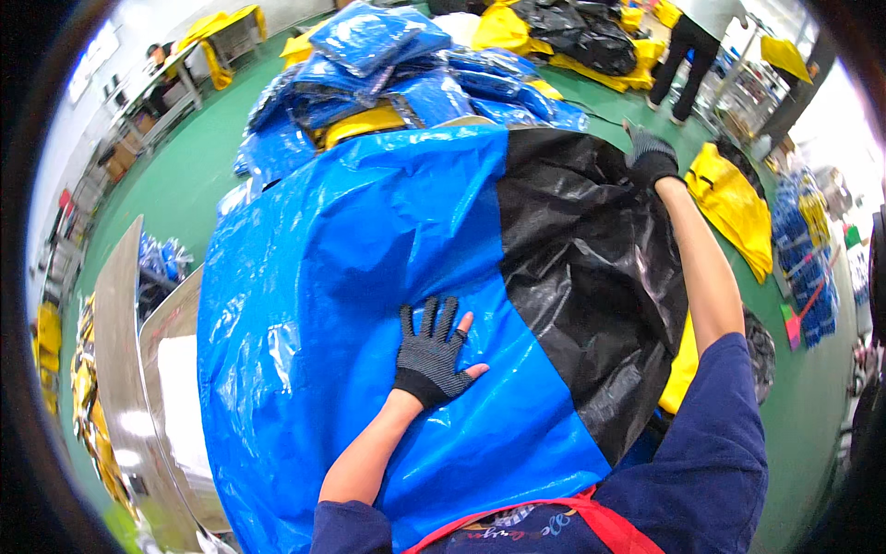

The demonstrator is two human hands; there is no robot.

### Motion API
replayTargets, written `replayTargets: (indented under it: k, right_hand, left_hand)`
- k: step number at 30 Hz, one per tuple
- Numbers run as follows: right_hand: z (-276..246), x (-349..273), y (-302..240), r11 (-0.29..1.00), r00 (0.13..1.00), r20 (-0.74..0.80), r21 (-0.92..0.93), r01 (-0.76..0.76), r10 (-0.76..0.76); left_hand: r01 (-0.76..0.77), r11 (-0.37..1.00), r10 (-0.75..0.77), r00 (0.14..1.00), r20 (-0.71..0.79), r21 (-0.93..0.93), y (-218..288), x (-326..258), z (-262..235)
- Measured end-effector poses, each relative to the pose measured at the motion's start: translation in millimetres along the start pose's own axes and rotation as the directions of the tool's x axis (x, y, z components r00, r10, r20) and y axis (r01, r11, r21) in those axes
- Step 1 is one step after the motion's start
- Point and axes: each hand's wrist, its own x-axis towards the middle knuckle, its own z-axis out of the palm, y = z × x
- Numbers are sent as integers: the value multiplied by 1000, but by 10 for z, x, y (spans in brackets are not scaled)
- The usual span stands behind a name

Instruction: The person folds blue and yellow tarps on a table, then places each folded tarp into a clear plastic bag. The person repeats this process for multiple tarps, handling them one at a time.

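A large glossy blue sheet with a black panel sewn to its right side spreads out in front of me. My left hand (430, 355), in a grey and black glove with bare thumb and index fingertips, lies flat on the blue part (369, 249), fingers spread. Over at the far right edge of the creased black part (586, 268), my right hand (653, 155) wears a similar glove. Its fingers reach out past that edge, with no material visible in them. The near end of the sheet meets my red apron strap (609, 517).
Beyond the sheet rises a pile of blue items in clear plastic (360, 69). Yellow and black material (729, 203) and blue bundles (801, 249) lie on the right. A metal-edged table (125, 369) stands at left. A person (692, 42) stands at the far right.
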Motion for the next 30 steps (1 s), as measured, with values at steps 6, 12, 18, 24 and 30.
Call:
replayTargets:
  k: [6, 12, 18, 24, 30]
  right_hand:
    - [-238, 547, -2040, 767, 695, 469, 615, 186, -545]
    - [555, 1130, -3194, 779, 792, -30, 164, 605, -610]
    - [311, 1269, -3781, 778, 742, -316, 16, 628, -592]
    - [-423, 115, -3678, 477, 435, -559, 80, 875, -706]
    - [-814, -3166, -2266, 243, 222, 165, 885, 397, -961]
  left_hand:
    - [-92, 996, 93, 995, 25, -9, -84, -21, -20]
    - [-108, 985, 113, 993, 30, -138, -124, -4, 60]
    - [-130, 936, 146, 989, 24, -328, -321, -447, -471]
    - [216, 961, -223, 974, 25, 171, -1140, -1200, -451]
    - [288, 921, -296, 955, -8, 262, -1102, -1122, -232]
